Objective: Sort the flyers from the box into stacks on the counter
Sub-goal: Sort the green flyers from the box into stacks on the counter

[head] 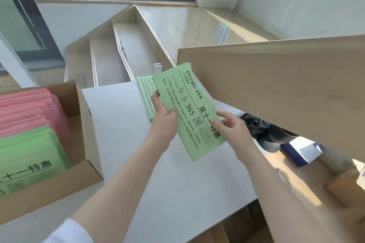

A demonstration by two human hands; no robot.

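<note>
Flyers fill the box at my near left, green in front, pink behind, all standing on edge. Further out, over the white counter, both my hands hold 1 green flyer: my left hand pinches its left edge, thumb on top, and my right hand has fingers curled on its right edge. It looks thin, light and floppy, so I'd judge gripping 2 opposite edges keeps it flat. Beyond lies the green stack, partly under it.
</note>
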